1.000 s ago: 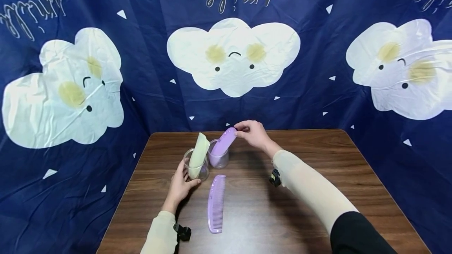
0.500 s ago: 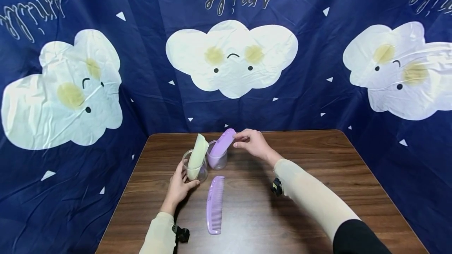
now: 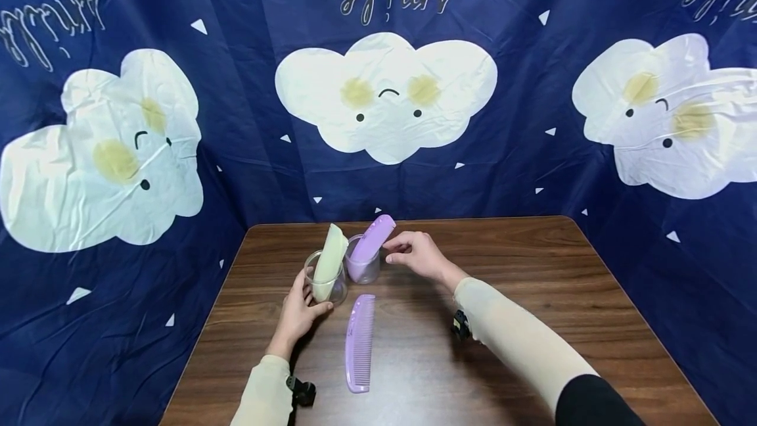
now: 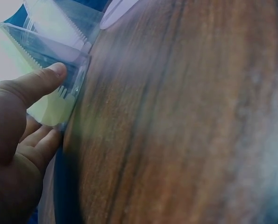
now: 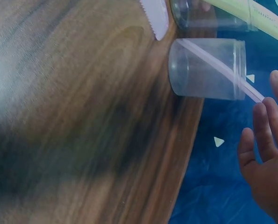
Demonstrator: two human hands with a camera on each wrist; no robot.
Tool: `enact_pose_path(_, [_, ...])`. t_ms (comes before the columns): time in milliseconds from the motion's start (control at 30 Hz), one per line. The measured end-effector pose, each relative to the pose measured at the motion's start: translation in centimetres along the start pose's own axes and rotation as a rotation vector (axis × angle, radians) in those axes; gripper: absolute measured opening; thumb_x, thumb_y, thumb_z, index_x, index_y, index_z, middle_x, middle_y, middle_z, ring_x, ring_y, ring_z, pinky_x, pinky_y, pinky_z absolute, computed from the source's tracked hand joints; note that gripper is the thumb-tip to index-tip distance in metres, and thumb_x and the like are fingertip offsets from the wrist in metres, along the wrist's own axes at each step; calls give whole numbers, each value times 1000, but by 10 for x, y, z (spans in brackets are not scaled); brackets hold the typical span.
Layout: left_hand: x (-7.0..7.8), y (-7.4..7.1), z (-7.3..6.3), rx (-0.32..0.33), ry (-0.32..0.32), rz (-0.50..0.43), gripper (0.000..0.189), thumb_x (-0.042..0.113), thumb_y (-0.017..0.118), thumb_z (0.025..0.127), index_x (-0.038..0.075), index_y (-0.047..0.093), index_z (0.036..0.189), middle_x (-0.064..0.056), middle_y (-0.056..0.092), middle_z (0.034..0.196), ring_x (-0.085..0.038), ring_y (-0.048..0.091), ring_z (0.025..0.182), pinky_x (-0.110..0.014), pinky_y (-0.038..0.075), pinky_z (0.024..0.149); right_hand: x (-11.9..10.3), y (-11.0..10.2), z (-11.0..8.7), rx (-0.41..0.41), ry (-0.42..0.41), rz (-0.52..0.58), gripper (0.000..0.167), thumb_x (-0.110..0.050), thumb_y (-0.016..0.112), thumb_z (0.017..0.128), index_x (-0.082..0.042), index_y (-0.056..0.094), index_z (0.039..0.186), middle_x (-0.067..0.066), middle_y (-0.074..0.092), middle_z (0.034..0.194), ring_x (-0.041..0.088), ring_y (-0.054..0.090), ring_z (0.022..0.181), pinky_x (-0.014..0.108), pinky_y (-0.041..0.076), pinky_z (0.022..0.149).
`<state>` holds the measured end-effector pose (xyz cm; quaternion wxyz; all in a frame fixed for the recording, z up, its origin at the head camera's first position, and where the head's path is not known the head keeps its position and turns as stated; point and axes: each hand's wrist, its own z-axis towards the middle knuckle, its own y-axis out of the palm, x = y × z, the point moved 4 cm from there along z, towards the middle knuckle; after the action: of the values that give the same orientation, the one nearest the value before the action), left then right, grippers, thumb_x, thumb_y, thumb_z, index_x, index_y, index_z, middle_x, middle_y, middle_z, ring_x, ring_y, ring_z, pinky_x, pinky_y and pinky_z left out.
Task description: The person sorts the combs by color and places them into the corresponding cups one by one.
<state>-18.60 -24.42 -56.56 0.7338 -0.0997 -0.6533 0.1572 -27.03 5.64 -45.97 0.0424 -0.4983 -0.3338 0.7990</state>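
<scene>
Two clear plastic cups stand side by side near the table's far edge. My left hand (image 3: 298,316) holds the left cup (image 3: 339,289), thumb on the near side and fingers around the other side. A pale green comb (image 3: 330,258) leans inside it. In the right cup (image 3: 368,273) a purple comb (image 3: 375,235) leans, its upper end sticking out past the rim. My right hand (image 3: 421,255) is just right of that comb, fingers loosely bent; in the right wrist view the fingertips (image 5: 259,112) lie close to the comb (image 5: 223,70), gripping nothing visible.
A second purple comb (image 3: 359,344) lies on the wooden table (image 3: 473,360) in front of the cups, teeth facing right. Dark blue cloth (image 3: 248,150) with white clouds hangs behind the table and at both sides.
My right hand has let go of the upper end of the purple comb and moved slightly down beside it. The left hand stays on its cup.
</scene>
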Motion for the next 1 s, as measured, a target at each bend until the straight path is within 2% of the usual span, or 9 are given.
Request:
enact_pose_path(100, [0,-1,1,5,0,11,99,-9,87,71,3,34,153,-34,44,151,-49,43,141,-48,44,116,0,7,-2,-21,2,5,29,-11,85,84,-4,78,111,11,78,101,19,71,88,37,64,80])
enact_pose_path(200, [-1,-2,2,3,-14,13,99,-9,87,71,5,34,153,-33,44,151,-47,42,142,-46,44,116,0,14,-5,-44,0,26,30,-9,84,84,-2,78,112,14,77,104,27,72,92,44,64,84])
enact_pose_path(300, [-2,-2,2,-5,-26,14,98,-8,87,72,5,33,154,-32,42,152,-47,42,142,-45,44,116,2,22,-9,-67,0,42,30,-9,84,84,-1,77,112,16,77,106,29,71,93,48,63,85])
enact_pose_path(400, [-1,-1,2,-7,-30,6,98,-8,87,73,4,33,154,-33,42,153,-47,42,142,-46,44,116,4,29,-12,-92,-5,57,30,-7,84,83,-1,77,112,17,77,107,26,70,92,48,63,85])
enact_pose_path(500, [0,-1,1,-4,-37,-2,98,-8,87,73,4,33,154,-33,41,154,-46,42,142,-46,44,116,8,36,-16,-116,-1,85,31,-3,83,83,0,76,113,17,76,108,30,71,94,50,62,87])
enact_pose_path(733, [0,0,-1,-10,-40,-22,97,-8,87,73,3,34,154,-32,38,156,-47,39,144,-49,43,118,15,48,-22,-177,40,152,34,3,80,84,8,72,117,26,73,112,47,69,104,60,58,95])
enact_pose_path(1000, [2,0,-1,-16,-46,-18,97,-9,86,73,2,33,154,-32,38,156,-47,40,144,-47,43,117,15,62,-25,-232,39,144,36,9,77,83,8,71,118,28,73,108,45,71,103,60,58,95])
